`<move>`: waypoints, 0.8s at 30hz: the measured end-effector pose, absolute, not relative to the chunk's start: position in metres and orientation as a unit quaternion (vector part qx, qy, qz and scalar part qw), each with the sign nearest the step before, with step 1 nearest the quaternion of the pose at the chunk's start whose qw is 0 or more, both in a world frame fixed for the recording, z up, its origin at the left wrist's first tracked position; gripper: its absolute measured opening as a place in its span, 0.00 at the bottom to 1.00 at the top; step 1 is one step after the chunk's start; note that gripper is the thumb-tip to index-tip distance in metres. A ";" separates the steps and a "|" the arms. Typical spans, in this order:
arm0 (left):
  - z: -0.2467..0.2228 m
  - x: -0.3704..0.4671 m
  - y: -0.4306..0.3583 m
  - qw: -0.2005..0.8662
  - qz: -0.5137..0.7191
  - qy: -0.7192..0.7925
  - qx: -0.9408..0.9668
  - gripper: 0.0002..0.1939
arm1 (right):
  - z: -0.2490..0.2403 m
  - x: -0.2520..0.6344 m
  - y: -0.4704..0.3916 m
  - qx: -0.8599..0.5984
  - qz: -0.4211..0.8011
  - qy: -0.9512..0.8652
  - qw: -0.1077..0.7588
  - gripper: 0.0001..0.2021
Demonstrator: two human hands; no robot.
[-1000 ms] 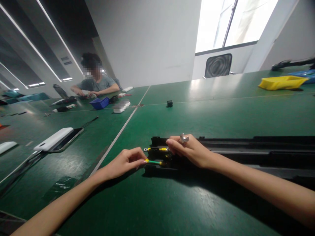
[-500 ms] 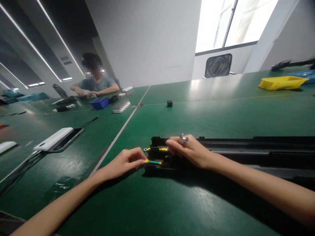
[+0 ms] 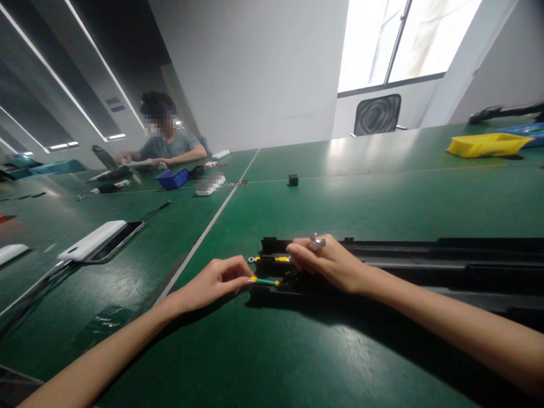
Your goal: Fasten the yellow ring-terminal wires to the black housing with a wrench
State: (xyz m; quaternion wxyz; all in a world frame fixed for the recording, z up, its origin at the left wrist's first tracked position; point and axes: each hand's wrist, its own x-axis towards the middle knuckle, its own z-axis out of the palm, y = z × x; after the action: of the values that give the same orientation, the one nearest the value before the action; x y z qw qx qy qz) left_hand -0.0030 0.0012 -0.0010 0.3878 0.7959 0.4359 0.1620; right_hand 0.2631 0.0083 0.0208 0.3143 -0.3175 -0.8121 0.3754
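My left hand (image 3: 223,276) pinches the yellow end of a short green wire (image 3: 267,281), whose other end reaches into a long black housing (image 3: 403,255). My right hand (image 3: 329,262) is closed over the housing's left end. From the top of that fist sticks the silver, forked head of an open-end wrench (image 3: 317,242); the rest of the tool is hidden by my fingers. Between the hands, a second lead with yellow sleeves and a metal ring terminal (image 3: 251,259) lies along the housing. The spot under my right fingers is dark and cannot be made out.
A small black block (image 3: 293,180) stands on the green table beyond the housing. To the left lie a white device and a phone (image 3: 121,241) with cables. A blue bin (image 3: 172,179) is near a co-worker (image 3: 172,144) across the table; a yellow bin (image 3: 488,145) sits far right.
My hands, the green wire and the housing stay practically where they were. Across the table, the co-worker's hands have moved apart.
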 end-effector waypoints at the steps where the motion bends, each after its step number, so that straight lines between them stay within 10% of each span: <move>1: -0.001 -0.003 0.001 0.386 0.163 0.438 0.796 0.09 | 0.021 0.263 0.008 -0.316 0.374 -0.813 0.314 0.26; 24: -0.001 -0.003 0.001 0.395 0.165 0.430 0.795 0.08 | 0.021 0.264 0.008 -0.312 0.378 -0.815 0.308 0.24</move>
State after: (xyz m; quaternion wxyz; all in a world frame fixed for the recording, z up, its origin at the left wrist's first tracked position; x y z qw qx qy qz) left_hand -0.0032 0.0012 -0.0008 0.3945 0.7952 0.4301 0.1647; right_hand 0.2638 0.0084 0.0208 0.3083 -0.3121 -0.8153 0.3779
